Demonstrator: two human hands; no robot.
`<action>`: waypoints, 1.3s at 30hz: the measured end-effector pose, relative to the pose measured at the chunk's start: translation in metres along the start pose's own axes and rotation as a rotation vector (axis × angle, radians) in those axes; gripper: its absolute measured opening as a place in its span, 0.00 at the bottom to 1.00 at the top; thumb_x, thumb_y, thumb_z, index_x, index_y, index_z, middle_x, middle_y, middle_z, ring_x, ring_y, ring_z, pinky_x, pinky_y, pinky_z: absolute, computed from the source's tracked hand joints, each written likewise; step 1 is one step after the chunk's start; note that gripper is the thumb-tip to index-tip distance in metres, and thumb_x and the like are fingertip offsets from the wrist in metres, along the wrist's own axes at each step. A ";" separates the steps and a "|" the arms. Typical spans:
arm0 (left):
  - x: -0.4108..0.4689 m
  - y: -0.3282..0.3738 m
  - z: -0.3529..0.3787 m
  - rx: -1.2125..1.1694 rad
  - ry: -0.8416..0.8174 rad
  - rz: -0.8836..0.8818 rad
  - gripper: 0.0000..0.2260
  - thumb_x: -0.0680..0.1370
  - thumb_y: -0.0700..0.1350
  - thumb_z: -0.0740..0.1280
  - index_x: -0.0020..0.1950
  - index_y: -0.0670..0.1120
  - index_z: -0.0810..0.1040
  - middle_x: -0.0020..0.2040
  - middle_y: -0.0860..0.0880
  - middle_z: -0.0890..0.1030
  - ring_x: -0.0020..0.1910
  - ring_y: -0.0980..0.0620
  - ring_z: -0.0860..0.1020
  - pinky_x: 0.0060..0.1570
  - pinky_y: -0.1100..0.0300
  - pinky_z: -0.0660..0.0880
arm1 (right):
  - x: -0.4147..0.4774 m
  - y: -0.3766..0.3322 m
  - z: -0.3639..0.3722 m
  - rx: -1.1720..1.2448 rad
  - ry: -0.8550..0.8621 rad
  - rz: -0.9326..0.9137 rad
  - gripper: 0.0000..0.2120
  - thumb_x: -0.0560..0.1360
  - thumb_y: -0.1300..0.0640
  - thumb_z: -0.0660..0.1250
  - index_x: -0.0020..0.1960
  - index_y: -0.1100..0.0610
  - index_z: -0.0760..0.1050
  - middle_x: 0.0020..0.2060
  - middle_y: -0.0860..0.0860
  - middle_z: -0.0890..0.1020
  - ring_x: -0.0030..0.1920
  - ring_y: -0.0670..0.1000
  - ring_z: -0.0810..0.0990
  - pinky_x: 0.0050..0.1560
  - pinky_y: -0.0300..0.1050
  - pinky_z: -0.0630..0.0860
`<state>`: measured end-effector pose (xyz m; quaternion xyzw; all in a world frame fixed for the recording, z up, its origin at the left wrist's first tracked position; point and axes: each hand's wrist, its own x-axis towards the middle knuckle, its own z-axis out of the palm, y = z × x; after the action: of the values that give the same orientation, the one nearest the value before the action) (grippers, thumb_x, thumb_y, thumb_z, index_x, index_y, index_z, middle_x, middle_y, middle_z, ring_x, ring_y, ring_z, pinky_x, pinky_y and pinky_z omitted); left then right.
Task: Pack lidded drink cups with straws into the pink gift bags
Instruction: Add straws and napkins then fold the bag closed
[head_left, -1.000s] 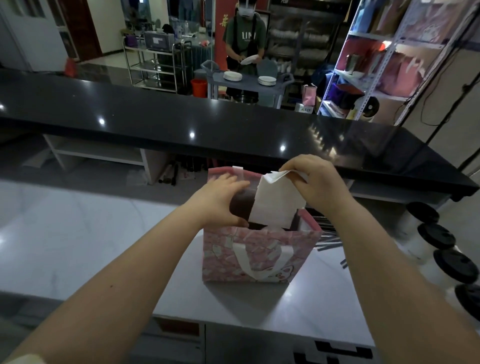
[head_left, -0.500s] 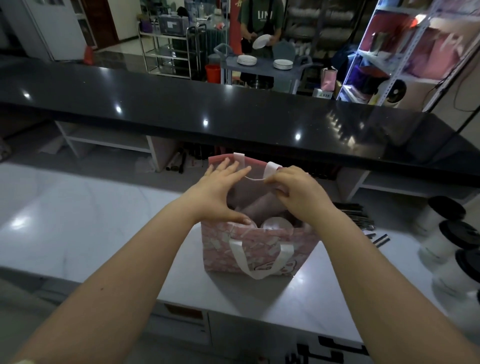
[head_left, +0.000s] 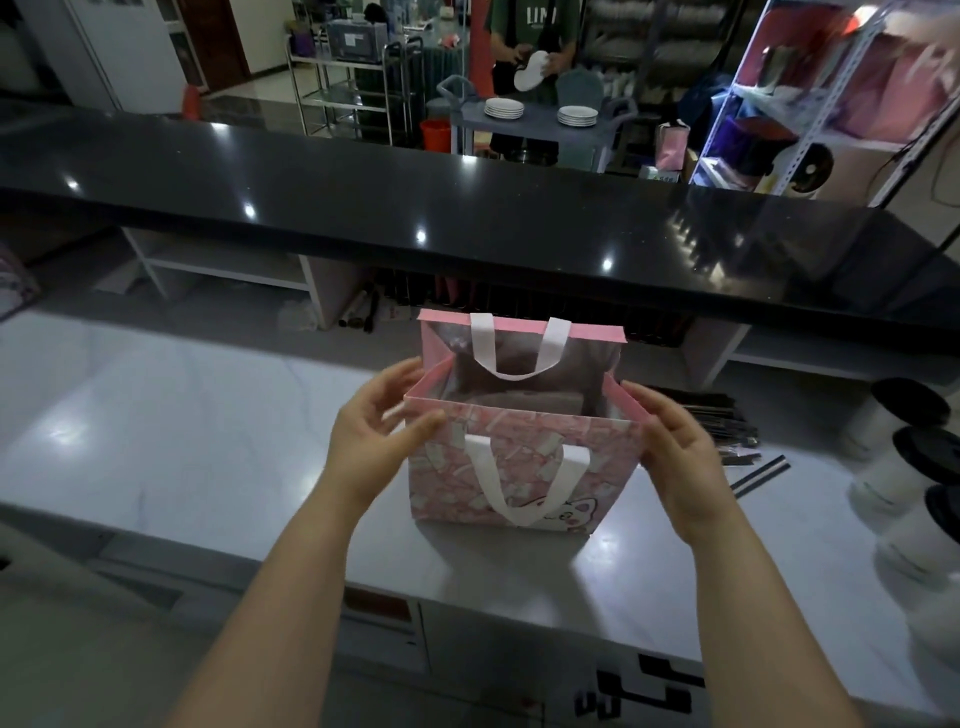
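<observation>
Head: relaxed hands (head_left: 374, 441) (head_left: 675, 452) touching pink bag (head_left: 608, 467) corners

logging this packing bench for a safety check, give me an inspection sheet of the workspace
surface: white counter, glossy, with light glare
job's things: pink gift bag upright, mouth open; black-lidded cups at the right edge, blurred; dark straws lying behind the bag's right side
clutter: patterned item at the left edge, cut off
grippers: left hand at the bag's left corner, right hand along its right rim, fingers relaxed
cables: thin dark cable by the far right wall
surroundings: black bar top; person behind a cart; shelf rack
</observation>
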<state>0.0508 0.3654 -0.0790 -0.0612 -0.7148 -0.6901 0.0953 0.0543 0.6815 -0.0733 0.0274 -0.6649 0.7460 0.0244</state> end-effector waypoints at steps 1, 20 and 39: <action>-0.005 -0.006 0.004 -0.029 -0.005 -0.028 0.25 0.64 0.58 0.79 0.60 0.64 0.79 0.56 0.57 0.83 0.55 0.57 0.81 0.49 0.65 0.79 | -0.002 0.006 0.002 0.013 -0.036 0.018 0.22 0.70 0.53 0.69 0.64 0.53 0.77 0.56 0.50 0.83 0.54 0.52 0.81 0.55 0.49 0.78; -0.013 -0.022 0.019 -0.117 0.175 -0.115 0.07 0.74 0.51 0.71 0.50 0.58 0.84 0.47 0.51 0.86 0.48 0.54 0.84 0.42 0.63 0.80 | 0.010 0.030 0.032 0.070 0.232 -0.020 0.07 0.78 0.58 0.67 0.47 0.50 0.83 0.41 0.47 0.86 0.43 0.46 0.84 0.40 0.38 0.80; 0.037 -0.010 -0.017 0.029 -0.001 -0.161 0.12 0.63 0.50 0.77 0.43 0.47 0.86 0.72 0.69 0.66 0.71 0.57 0.68 0.56 0.59 0.77 | 0.063 0.015 0.019 0.031 -0.135 0.003 0.21 0.73 0.71 0.61 0.28 0.52 0.74 0.70 0.38 0.70 0.75 0.59 0.60 0.70 0.68 0.60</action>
<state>0.0133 0.3465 -0.0804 -0.0028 -0.7273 -0.6851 0.0400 -0.0099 0.6611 -0.0817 0.0770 -0.6534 0.7527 -0.0221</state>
